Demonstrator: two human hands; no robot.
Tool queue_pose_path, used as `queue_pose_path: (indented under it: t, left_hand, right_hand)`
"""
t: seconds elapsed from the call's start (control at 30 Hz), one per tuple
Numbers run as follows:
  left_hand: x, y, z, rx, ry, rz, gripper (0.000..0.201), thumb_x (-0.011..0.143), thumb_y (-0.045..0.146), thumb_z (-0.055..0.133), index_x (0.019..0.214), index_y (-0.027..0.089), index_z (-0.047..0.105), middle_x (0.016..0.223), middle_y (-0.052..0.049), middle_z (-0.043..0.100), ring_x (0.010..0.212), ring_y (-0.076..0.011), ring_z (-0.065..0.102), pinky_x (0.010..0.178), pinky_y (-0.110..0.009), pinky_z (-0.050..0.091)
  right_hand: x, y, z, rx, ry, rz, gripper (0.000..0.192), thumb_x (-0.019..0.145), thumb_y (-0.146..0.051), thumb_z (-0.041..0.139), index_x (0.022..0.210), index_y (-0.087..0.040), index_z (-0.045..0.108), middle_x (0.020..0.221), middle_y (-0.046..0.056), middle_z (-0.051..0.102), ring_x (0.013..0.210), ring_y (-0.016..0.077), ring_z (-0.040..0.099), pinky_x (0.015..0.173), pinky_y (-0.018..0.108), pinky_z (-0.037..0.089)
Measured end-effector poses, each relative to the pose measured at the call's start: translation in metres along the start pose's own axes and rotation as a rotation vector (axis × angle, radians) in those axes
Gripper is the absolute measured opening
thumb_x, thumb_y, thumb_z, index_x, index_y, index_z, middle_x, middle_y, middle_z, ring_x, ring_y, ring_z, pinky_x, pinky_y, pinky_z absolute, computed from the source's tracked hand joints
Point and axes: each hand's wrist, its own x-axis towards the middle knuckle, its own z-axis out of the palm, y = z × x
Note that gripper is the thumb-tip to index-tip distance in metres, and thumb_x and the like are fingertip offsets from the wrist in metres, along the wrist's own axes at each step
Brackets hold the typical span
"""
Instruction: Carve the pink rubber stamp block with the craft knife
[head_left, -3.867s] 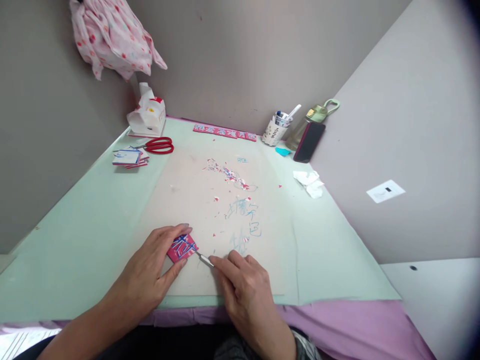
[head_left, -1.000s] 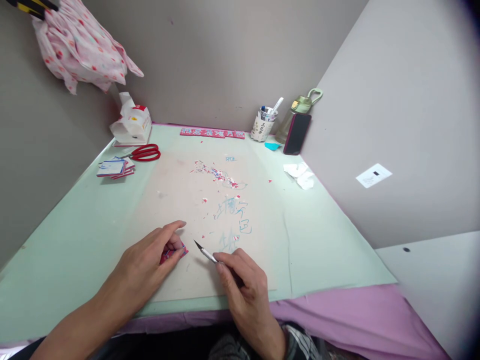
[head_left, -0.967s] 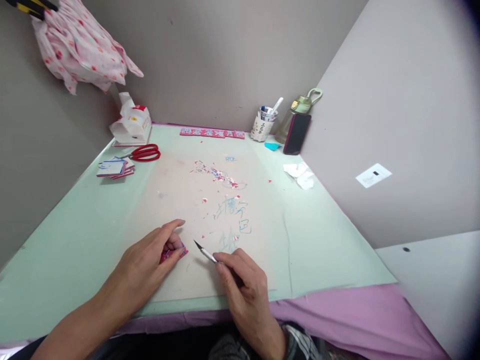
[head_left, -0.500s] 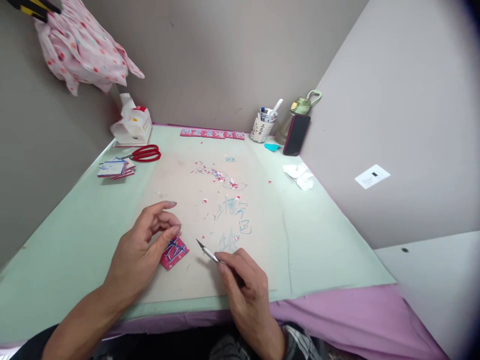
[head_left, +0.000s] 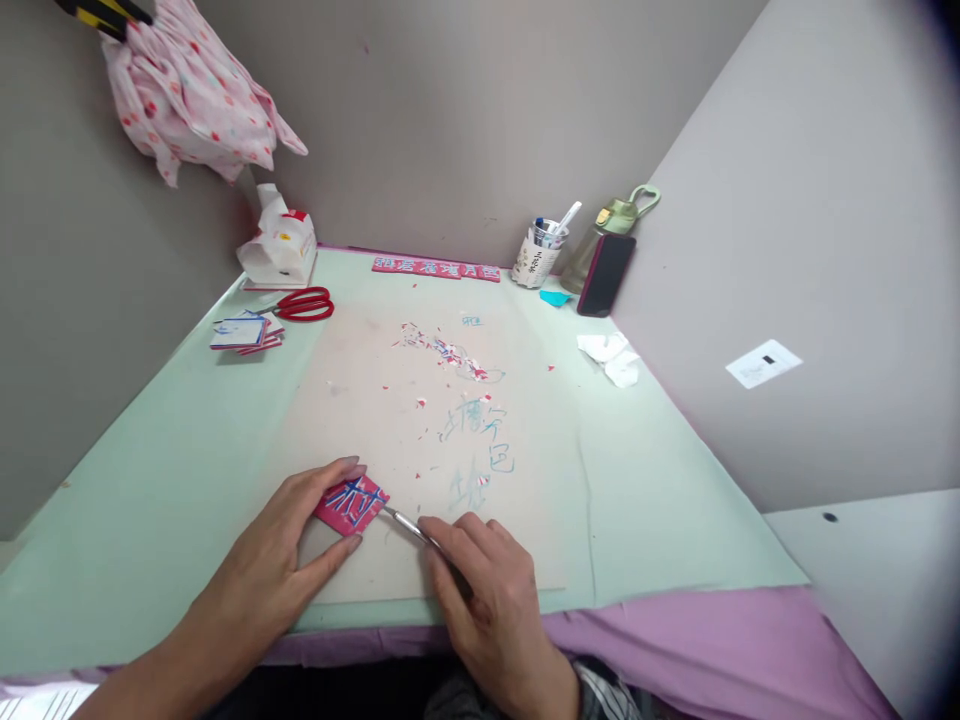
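Note:
A small red square card [head_left: 355,508] with blue-edged strokes cut into its face lies on the beige board [head_left: 390,570]. My left hand [head_left: 289,535] grips it, with fingertips along its upper edge and the thumb at its lower edge. In my right hand [head_left: 489,582] is a craft knife [head_left: 409,525], held like a pen. Its blade tip meets the card's right corner or lies just beside it; I cannot tell which. Red and white paper scraps [head_left: 454,355] are scattered over the board's upper middle.
Red-handled scissors [head_left: 307,304] and a stack of cards [head_left: 240,333] lie at the left. A row of red character cards [head_left: 435,268] lines the back, near a pen cup [head_left: 535,258], a bottle [head_left: 585,255] and a phone [head_left: 607,275]. Crumpled tissue [head_left: 611,357] is at the right.
My left hand has spread from a loose curl to hold the card between fingers and thumb. The craft knife has moved left and down to the card's right corner.

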Motion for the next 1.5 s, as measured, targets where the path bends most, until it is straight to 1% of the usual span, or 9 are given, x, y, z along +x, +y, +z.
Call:
queue_pose_path:
  t: [0.07, 0.17, 0.3, 0.53, 0.8, 0.93, 1.1, 1.23, 1.5]
  left_hand:
    - [0.001, 0.002, 0.004, 0.034, 0.036, 0.024, 0.051, 0.099, 0.042, 0.056, 0.146, 0.03, 0.042, 0.139, -0.009, 0.064, 0.127, -0.0311, 0.063, 0.107, -0.054, 0.054]
    - [0.003, 0.005, 0.005, 0.056, 0.059, 0.06, 0.051, 0.099, 0.04, 0.056, 0.147, 0.028, 0.041, 0.136, -0.011, 0.065, 0.125, -0.0313, 0.064, 0.105, -0.055, 0.055]
    - [0.004, 0.008, 0.005, 0.068, 0.06, 0.051, 0.05, 0.099, 0.037, 0.055, 0.146, 0.028, 0.041, 0.136, -0.011, 0.064, 0.125, -0.0307, 0.063, 0.104, -0.054, 0.054]
    - [0.005, 0.01, 0.007, 0.107, 0.087, 0.071, 0.051, 0.097, 0.035, 0.055, 0.145, 0.024, 0.041, 0.131, -0.012, 0.065, 0.12, -0.0316, 0.065, 0.101, -0.053, 0.055]
    - [0.006, 0.01, 0.008, 0.12, 0.083, 0.071, 0.052, 0.094, 0.032, 0.058, 0.143, 0.025, 0.041, 0.128, -0.011, 0.065, 0.119, -0.0303, 0.065, 0.1, -0.051, 0.055]
    - [0.006, 0.011, 0.008, 0.115, 0.092, 0.043, 0.052, 0.093, 0.032, 0.058, 0.142, 0.025, 0.043, 0.128, -0.011, 0.065, 0.119, -0.0304, 0.065, 0.101, -0.052, 0.054]
    - [0.007, 0.014, 0.006, 0.085, 0.093, 0.022, 0.051, 0.093, 0.033, 0.057, 0.142, 0.024, 0.045, 0.127, -0.011, 0.068, 0.118, -0.0306, 0.067, 0.1, -0.05, 0.055]
    - [0.007, 0.015, 0.005, 0.087, 0.111, 0.041, 0.049, 0.093, 0.033, 0.057, 0.14, 0.023, 0.047, 0.126, -0.011, 0.07, 0.116, -0.0308, 0.068, 0.099, -0.05, 0.056]
    - [0.007, 0.014, 0.007, 0.121, 0.093, 0.05, 0.049, 0.094, 0.033, 0.057, 0.14, 0.022, 0.045, 0.129, -0.013, 0.067, 0.119, -0.0313, 0.066, 0.099, -0.052, 0.056]
  right_hand:
    - [-0.001, 0.0, 0.001, -0.039, -0.028, -0.023, 0.025, 0.106, -0.016, 0.048, 0.126, -0.021, 0.063, 0.084, 0.002, 0.061, 0.072, 0.0186, 0.056, 0.067, 0.032, 0.039]
    - [-0.003, 0.001, 0.003, -0.076, -0.043, -0.039, 0.026, 0.107, -0.016, 0.048, 0.127, -0.022, 0.063, 0.082, 0.002, 0.059, 0.071, 0.0185, 0.056, 0.066, 0.033, 0.038]
    - [-0.003, 0.0, 0.005, -0.108, -0.052, -0.05, 0.028, 0.107, -0.016, 0.048, 0.129, -0.022, 0.063, 0.083, 0.002, 0.058, 0.071, 0.0187, 0.056, 0.066, 0.033, 0.039]
    - [-0.005, -0.004, 0.005, -0.133, -0.037, -0.048, 0.029, 0.106, -0.015, 0.047, 0.13, -0.021, 0.063, 0.086, 0.004, 0.058, 0.071, 0.0184, 0.056, 0.067, 0.033, 0.042]
    - [-0.004, -0.008, 0.01, -0.191, 0.029, -0.048, 0.028, 0.106, -0.014, 0.045, 0.125, -0.019, 0.065, 0.08, 0.003, 0.057, 0.068, 0.0178, 0.055, 0.065, 0.033, 0.039]
    - [-0.004, -0.008, 0.012, -0.216, 0.056, -0.069, 0.028, 0.106, -0.014, 0.044, 0.124, -0.017, 0.065, 0.079, 0.003, 0.057, 0.067, 0.0174, 0.054, 0.064, 0.032, 0.038]
    - [-0.007, -0.008, 0.01, -0.212, -0.002, -0.049, 0.03, 0.106, -0.012, 0.044, 0.127, -0.019, 0.065, 0.08, 0.003, 0.057, 0.068, 0.018, 0.056, 0.065, 0.033, 0.039]
    - [-0.007, -0.008, 0.008, -0.204, -0.016, -0.074, 0.031, 0.105, -0.012, 0.044, 0.127, -0.018, 0.065, 0.081, 0.004, 0.057, 0.066, 0.018, 0.055, 0.064, 0.033, 0.039]
    - [-0.007, -0.008, 0.013, -0.235, 0.061, -0.081, 0.03, 0.105, -0.011, 0.043, 0.125, -0.016, 0.064, 0.078, 0.003, 0.057, 0.063, 0.0177, 0.052, 0.061, 0.032, 0.037]
